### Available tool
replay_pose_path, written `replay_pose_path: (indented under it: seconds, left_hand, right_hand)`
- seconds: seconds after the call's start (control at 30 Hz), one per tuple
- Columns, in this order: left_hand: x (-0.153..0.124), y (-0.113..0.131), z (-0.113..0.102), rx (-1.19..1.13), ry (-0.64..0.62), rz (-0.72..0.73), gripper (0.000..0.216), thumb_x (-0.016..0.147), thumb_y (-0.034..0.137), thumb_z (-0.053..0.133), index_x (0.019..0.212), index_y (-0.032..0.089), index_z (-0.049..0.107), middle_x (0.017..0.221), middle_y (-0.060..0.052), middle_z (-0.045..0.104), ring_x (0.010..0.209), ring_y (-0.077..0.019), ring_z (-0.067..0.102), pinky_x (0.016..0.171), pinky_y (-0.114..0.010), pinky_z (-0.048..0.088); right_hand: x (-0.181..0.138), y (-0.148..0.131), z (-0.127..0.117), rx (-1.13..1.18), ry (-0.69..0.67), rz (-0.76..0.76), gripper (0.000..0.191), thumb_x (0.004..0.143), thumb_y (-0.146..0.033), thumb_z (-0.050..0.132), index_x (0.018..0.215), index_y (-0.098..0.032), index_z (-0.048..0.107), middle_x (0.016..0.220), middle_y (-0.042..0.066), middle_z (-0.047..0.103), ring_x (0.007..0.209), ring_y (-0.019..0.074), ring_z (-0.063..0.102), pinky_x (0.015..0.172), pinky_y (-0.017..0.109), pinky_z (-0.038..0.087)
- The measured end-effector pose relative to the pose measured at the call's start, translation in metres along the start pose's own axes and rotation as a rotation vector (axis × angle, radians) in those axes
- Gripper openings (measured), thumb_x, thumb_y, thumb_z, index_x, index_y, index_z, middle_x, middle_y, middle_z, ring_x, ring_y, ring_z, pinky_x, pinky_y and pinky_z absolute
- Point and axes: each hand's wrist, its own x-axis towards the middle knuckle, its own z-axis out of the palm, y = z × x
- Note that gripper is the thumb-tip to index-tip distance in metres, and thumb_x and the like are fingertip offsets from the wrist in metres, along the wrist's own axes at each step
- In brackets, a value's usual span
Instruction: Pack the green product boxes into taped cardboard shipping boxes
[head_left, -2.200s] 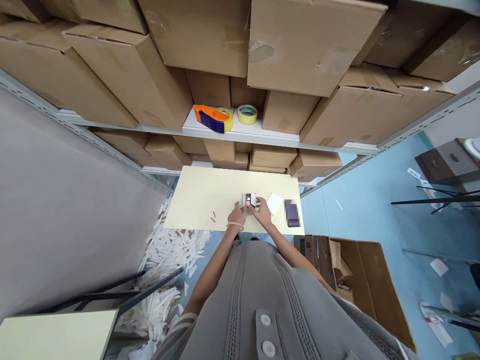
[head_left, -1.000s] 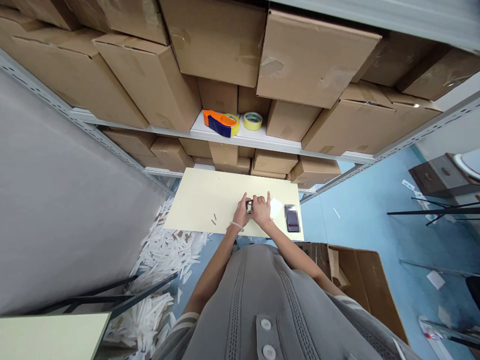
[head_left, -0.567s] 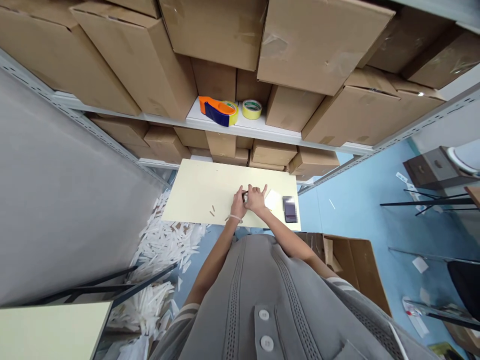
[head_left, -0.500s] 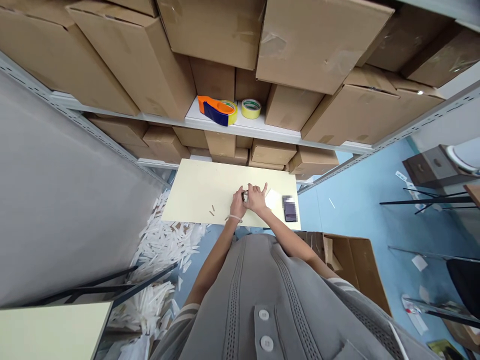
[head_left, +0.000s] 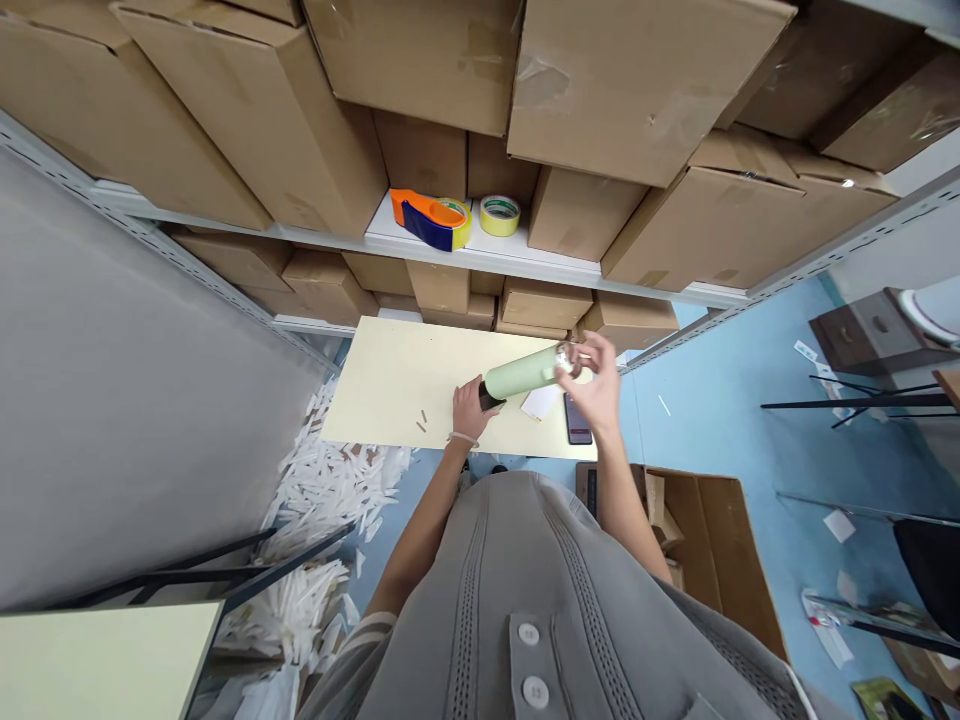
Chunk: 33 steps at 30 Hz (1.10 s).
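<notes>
My left hand (head_left: pixel 469 408) and right hand (head_left: pixel 596 385) grip a green tube (head_left: pixel 523 374); the tabletop (head_left: pixel 405 370) ends at right, roomier at left

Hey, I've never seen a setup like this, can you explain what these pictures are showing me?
Sure. There's no machine here: you see a person's own bare hands, the left hand and the right hand. Every picture comes from one camera worn on that person's head, looking forward and down. In the latest one, the left hand grips the black end of a pale green cylinder, while the right hand is at its shiny end; blur hides how firmly. On the pale yellow table lie two small brown strips, a white card and a dark phone-like device. Beyond it, shelves hold cardboard boxes, a tape dispenser and a tape roll.
</notes>
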Motion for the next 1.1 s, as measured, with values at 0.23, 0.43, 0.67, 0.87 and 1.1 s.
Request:
replay_pose_path:
  seconds: [0.23,0.43,0.67,0.87,1.1]
  left_hand:
    - [-0.007,0.038,-0.059,-0.345,0.116,-0.124,0.064,0.082,0.060,0.054,0.133,0.021,0.046,0.147,-0.017,0.035,0.140,-0.0313,0.026,0.114,-0.055,0.018]
    - [-0.031,0.092,-0.117,-1.180,-0.454,-0.373,0.069,0.085,0.072,0.035,0.138,0.029,0.037,0.130,-0.013,0.054,0.094,-0.0259,0.067,0.087,-0.051,0.053]
    - [-0.041,0.110,-0.121,-1.220,-0.237,-0.381,0.049,0.080,0.048,0.064,0.120,0.025,0.048,0.109,-0.006,0.058,0.075,-0.0160,0.065,0.073,-0.040,0.059]
    - [-0.043,0.125,-0.144,-0.792,0.185,-0.007,0.049,0.080,0.039,0.067,0.123,0.024,0.049,0.122,-0.010,0.052,0.108,-0.0241,0.057,0.084,-0.039,0.056]
    - [-0.050,0.126,-0.158,-0.094,0.347,0.527,0.056,0.078,0.022,0.069,0.129,0.032,0.050,0.131,-0.011,0.049,0.119,-0.0284,0.052,0.089,-0.045,0.053]
  right_hand:
    - [-0.003,0.034,-0.026,0.628,0.233,0.430,0.035,0.072,-0.042,0.065,0.099,-0.021,0.062,0.093,0.001,0.068,0.083,0.0152,0.062,0.071,0.027,0.049]
    - [-0.025,0.045,-0.006,0.795,0.129,0.544,0.030,0.070,-0.039,0.069,0.095,-0.023,0.067,0.096,0.000,0.068,0.080,0.0135,0.061,0.068,0.024,0.048]
    - [-0.015,0.024,-0.008,0.738,-0.136,0.397,0.049,0.068,-0.044,0.073,0.113,-0.026,0.063,0.110,0.004,0.067,0.100,0.0208,0.060,0.082,0.030,0.048]
    - [-0.005,0.011,-0.009,0.720,-0.286,0.432,0.059,0.082,-0.069,0.046,0.123,-0.027,0.056,0.110,0.007,0.067,0.099,0.0232,0.064,0.083,0.041,0.050]
    - [-0.007,0.004,-0.003,0.710,-0.385,0.540,0.071,0.081,-0.078,0.031,0.111,-0.022,0.062,0.088,0.007,0.068,0.084,0.0241,0.068,0.075,0.041,0.052]
